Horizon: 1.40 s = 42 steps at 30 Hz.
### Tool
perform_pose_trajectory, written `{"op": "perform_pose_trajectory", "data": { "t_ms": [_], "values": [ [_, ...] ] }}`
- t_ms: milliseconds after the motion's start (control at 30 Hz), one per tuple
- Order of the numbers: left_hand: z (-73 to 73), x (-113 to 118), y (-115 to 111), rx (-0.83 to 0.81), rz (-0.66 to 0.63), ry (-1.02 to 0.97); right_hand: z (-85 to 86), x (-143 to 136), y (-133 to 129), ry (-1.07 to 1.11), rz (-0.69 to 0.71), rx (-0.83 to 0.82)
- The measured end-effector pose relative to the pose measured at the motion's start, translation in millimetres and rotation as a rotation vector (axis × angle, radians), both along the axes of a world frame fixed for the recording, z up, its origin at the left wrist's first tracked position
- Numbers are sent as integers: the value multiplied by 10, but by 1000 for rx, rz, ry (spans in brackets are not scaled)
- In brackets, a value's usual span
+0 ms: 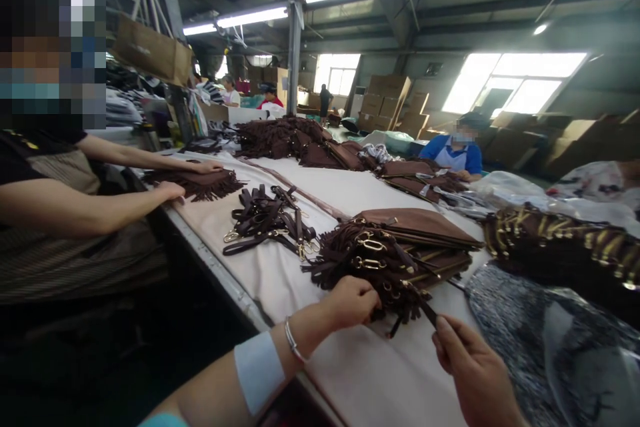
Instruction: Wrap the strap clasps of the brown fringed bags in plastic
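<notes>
Wrinkled pale cloth (387,373), fringed brown bags (425,223), left fingers (369,298) curled tight, right fingers (446,335) around flat strap (429,311)

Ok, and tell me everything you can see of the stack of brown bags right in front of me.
The stack of brown bags lies several layers deep on the pale table cover. The material looks soft, suede-like. Dark fringe spills from the left side, near gold-toned oval rings; gold-toned lines run along some edges. Your left grip is curled at its near edge, what it holds unclear; your right grip pinches a dark strap beside it.
</notes>
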State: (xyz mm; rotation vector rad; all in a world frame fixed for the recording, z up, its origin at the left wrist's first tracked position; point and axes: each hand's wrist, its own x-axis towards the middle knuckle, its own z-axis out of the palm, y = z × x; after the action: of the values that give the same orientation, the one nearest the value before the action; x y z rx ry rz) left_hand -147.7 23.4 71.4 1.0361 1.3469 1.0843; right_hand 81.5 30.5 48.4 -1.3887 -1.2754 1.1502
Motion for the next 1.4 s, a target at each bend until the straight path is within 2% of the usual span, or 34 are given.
{"op": "perform_pose_trajectory", "data": {
  "t_ms": [33, 67, 100, 133, 167, 200, 300, 433, 500, 600, 700, 767, 833, 933, 1000, 1067, 1167, 1233, 1300, 1400],
  "values": [
    [-11, -168, 8, 45, 60, 122, -57, 29, -18, -17, 11, -18],
    [-22, -350, 25, 153, 191, 474, -103, 56, -34, -39, 17, -29],
    [-34, -535, 49, 166, 276, 593, -134, 79, -49, -64, 18, -37],
    [-51, -714, 77, 154, 356, 693, -151, 92, -62, -84, 15, -40],
    [-74, -878, 106, 100, 453, 905, -154, 93, -75, -98, 9, -37],
    [-106, -1018, 134, 60, 493, 960, -146, 81, -87, -106, 3, -32],
    [-246, -1277, 193, -48, 507, 1019, -112, -10, -125, -121, 20, -10],
    [-404, -1361, 229, -75, 515, 979, -151, -109, -158, -171, 87, 20],
    [-398, -1379, 233, -30, 573, 938, -185, -95, -163, -204, 103, 45],
    [-257, -1391, 204, 95, 672, 856, -166, -14, -172, -301, 53, 151],
    [2, -1291, 104, 227, 734, 781, -28, 40, -218, -476, -65, 327],
    [212, -1123, -10, 338, 730, 681, 116, 15, -273, -553, -137, 469],
    [420, -886, -155, 508, 678, 426, 282, -60, -335, -564, -145, 646],
    [668, -471, -397, 544, 459, 98, 534, -221, -411, -544, -6, 952],
    [762, -207, -547, 438, 255, -116, 670, -328, -446, -565, 86, 1099],
    [806, 18, -668, 319, 76, -277, 750, -414, -473, -605, 137, 1165],
    [809, 257, -770, 214, -101, -396, 752, -473, -506, -598, 206, 1163],
    [775, 346, -779, 201, -142, -369, 702, -456, -523, -549, 193, 1087],
    [705, 381, -755, 245, -127, -273, 649, -409, -534, -495, 192, 937],
    [559, 369, -701, 347, -110, -99, 592, -328, -544, -404, 378, 581]
  ]
}}
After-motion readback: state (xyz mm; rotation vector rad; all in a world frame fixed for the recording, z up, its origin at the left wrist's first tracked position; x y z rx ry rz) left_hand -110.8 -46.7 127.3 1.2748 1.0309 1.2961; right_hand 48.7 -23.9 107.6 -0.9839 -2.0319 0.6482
